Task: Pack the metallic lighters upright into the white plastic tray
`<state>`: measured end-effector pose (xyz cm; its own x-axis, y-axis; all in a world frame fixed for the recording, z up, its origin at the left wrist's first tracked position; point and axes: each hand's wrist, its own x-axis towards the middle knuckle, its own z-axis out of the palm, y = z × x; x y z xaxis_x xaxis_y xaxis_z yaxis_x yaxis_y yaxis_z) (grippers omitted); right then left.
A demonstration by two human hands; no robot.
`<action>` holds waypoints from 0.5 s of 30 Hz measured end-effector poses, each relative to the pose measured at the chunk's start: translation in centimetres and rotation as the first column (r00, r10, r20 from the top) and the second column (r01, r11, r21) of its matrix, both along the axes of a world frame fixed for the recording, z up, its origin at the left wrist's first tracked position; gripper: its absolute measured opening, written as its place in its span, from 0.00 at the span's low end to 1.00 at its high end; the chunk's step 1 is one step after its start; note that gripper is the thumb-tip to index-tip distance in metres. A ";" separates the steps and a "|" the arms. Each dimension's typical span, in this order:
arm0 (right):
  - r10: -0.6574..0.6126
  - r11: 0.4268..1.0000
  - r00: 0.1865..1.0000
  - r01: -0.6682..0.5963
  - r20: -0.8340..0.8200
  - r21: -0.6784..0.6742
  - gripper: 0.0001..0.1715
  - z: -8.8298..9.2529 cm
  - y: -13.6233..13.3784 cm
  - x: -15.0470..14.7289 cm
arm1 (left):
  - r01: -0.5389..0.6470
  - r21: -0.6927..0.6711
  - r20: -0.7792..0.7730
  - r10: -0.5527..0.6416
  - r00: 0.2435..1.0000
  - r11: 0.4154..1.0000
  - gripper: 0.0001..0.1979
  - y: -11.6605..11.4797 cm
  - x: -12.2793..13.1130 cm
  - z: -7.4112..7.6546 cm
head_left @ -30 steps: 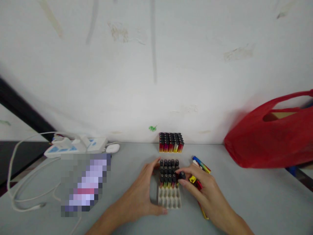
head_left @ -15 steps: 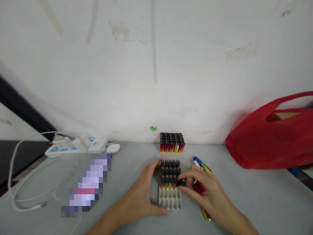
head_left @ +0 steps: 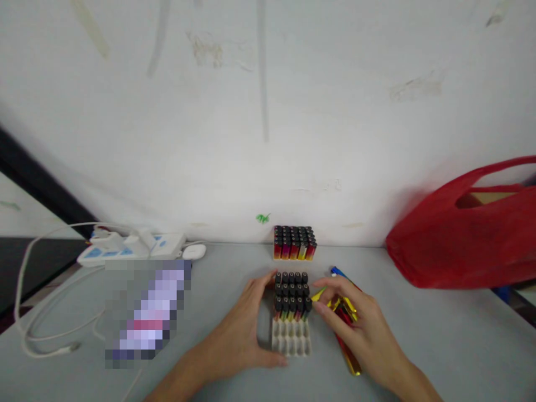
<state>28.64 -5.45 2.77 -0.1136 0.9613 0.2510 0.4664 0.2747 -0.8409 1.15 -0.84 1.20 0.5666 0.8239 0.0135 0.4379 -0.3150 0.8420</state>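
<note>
A white slotted tray point(head_left: 292, 339) lies on the table, holding several rows of upright black-topped lighters point(head_left: 292, 304) with coloured bodies. Its front rows of slots are bare. My left hand point(head_left: 240, 329) spans the tray's left side, thumb at the front edge and fingertips by the back corner, bracing it. To the right of the filled rows, my right hand point(head_left: 352, 324) hovers with thumb and forefinger apart, close to the end lighter. Behind and below its fingers lie shiny yellow, red and blue pieces point(head_left: 349, 357), partly hidden; their kind is unclear.
A block of similar lighters point(head_left: 294, 245) stands against the wall. On the left are a white power strip point(head_left: 134, 251), cables point(head_left: 50, 338), a small white case point(head_left: 194, 252) and a blurred-out phone-like object point(head_left: 154, 307). A red bag point(head_left: 456, 240) sits at the right.
The lighter that was in my right hand now stands at the right end of the front filled row. My right fingers have drawn away from it. My left hand has stayed put.
</note>
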 end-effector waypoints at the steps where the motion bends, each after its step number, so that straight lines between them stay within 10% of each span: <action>1: -0.051 0.999 0.999 0.051 -0.003 0.001 0.14 0.0 0.1 0.2 | -0.002 -0.009 -0.010 0.002 1.000 1.000 0.71 0.0 0.0 0.1; 7: -0.460 0.887 0.870 0.444 0.177 0.126 0.17 -1.7 1.9 2.9 | 0.004 -0.025 -0.022 -0.005 1.000 1.000 0.72 0.0 0.0 0.3; 15: -0.450 0.886 0.842 0.461 0.299 0.035 0.24 -4.3 3.8 6.6 | -0.004 -0.025 -0.011 0.003 1.000 1.000 0.72 0.0 0.0 0.1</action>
